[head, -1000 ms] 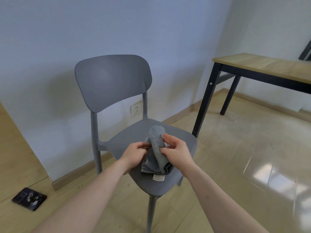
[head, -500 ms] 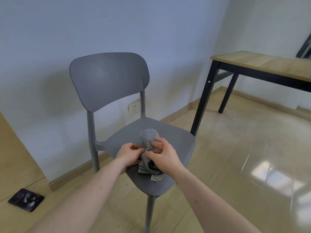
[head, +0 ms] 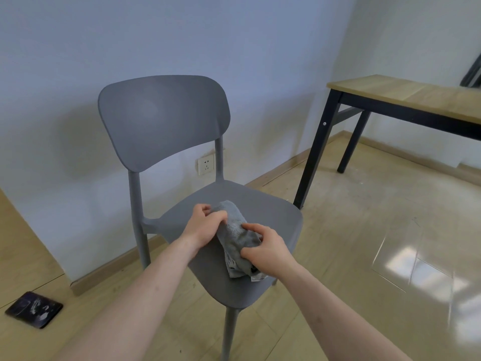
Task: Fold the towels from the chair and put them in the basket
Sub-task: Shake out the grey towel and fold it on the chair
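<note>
Both hands on a bunched grey towel (head: 235,237) at frame centre, on the seat of the grey chair (head: 166,118).

Towel is rolled or crumpled into a long lump running from upper left to lower right across the seat, white label showing at its lower end. Left hand (head: 204,225) grips the upper end, fingers curled over the cloth. Right hand (head: 265,247) grasps the lower part, fingers curled into the fabric, thumb on top. Chair stands against the pale wall; a white wall socket (head: 205,164) shows between its back posts. Wood-top table with black legs (head: 406,97) at upper right, well apart from the chair. Dark flat object (head: 33,309) on the floor at lower left; cannot tell what it is.
</note>
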Demonstrator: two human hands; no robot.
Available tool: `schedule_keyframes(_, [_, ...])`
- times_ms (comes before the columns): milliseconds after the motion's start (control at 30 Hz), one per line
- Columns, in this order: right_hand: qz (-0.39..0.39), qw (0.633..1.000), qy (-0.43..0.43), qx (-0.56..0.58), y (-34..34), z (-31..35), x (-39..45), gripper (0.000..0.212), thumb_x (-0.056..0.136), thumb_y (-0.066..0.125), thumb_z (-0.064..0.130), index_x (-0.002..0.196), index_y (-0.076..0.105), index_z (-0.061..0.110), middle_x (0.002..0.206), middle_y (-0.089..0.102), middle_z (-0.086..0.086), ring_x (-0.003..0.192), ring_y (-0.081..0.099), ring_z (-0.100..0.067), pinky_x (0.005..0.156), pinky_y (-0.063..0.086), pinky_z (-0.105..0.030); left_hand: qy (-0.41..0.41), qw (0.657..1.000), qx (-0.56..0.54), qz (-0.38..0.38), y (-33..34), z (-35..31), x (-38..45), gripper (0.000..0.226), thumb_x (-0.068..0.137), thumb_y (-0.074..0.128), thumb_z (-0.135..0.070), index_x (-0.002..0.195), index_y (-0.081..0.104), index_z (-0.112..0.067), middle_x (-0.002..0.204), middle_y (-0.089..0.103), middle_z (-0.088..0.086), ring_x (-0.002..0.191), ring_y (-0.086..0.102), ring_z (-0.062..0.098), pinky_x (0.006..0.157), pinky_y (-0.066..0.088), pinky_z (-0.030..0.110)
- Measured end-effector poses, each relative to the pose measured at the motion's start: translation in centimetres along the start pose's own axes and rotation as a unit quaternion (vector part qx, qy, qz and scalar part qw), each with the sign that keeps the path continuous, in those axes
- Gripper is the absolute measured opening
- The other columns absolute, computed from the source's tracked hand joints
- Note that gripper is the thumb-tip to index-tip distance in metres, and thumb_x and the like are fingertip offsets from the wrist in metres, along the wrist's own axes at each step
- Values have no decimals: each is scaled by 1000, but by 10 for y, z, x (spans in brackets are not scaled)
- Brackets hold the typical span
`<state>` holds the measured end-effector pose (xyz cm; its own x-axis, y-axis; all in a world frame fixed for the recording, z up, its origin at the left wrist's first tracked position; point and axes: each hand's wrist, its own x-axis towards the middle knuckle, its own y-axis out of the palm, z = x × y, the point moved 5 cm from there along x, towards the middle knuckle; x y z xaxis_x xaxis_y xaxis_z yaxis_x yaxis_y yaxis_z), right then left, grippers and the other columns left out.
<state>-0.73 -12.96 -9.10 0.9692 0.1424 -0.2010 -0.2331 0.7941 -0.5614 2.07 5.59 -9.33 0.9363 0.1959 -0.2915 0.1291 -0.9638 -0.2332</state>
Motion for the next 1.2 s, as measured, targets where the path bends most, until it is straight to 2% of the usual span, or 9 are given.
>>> schedule_keyframes(67, [21,1000,-19,2,-7,-1,3,65,81,66,13,136,62,46,126,60,7,80,70,-10,60,58,-22,-2,1000,4,-3,-1,0,6,92,61,70,-52,143,43,-19,133,52,-3,119,55,18,103,48,40])
schedule_keyframes(133, [23,999,-31,-3,-14,-3,6,64,80,65,11,133,64,47,121,63,13,92,71,-7,70,61,-20,-15,999,28,-7,-1,7,15,98,57,73,-58,143,46,-20,134,58,-2,117,60,19,105,49,41])
schedule_keyframes(300, [11,1000,-12,-3,-16,-19,16,61,73,74,24,129,62,42,118,67,22,104,64,6,93,57,-24,-25,995,94,13,-2,23,36,68,78,81,-43,136,50,-25,127,58,-4,112,59,15,94,43,31])
schedule_keyframes(400, [23,1000,20,7,-14,-31,22,51,71,77,35,120,65,42,106,73,22,95,66,9,82,56,-17,-21,993,118,22,-3,25,47,49,81,83,-36,123,61,-27,119,65,-8,107,64,9,91,45,28])
schedule_keyframes(533, [54,996,64,33,-15,-32,27,44,74,79,28,114,69,41,97,76,23,87,67,11,70,50,-8,-26,991,121,43,1,21,44,18,83,83,-28,99,76,-26,94,78,-13,86,73,1,92,57,35])
schedule_keyframes(667, [78,986,137,56,-26,-23,21,38,75,77,20,110,72,34,93,77,18,84,70,7,67,54,-12,-58,986,148,42,-2,-6,26,19,82,84,-31,99,75,-27,96,78,-12,85,72,-1,87,58,31])
schedule_keyframes(867, [99,966,197,134,-124,46,-14,35,75,81,15,104,64,27,99,73,9,86,70,-4,64,53,-16,-28,982,155,103,15,-161,-17,20,82,85,-24,100,75,-28,93,77,-12,83,71,1,78,54,23])
schedule_keyframes(1067, [97,949,214,211,-316,147,-79,44,77,85,31,112,63,20,108,77,-1,99,76,-20,88,61,-41,-39,982,87,166,69,-377,-70,15,85,83,-30,97,78,-22,95,79,-4,88,74,10,84,55,30])
schedule_keyframes(1200, [41,951,196,235,-443,192,-113,40,78,84,31,110,63,18,103,78,-3,90,75,-17,80,61,-42,-16,977,73,200,125,-501,-102,27,84,82,-44,91,77,-18,83,76,-7,76,70,6,70,52,23])
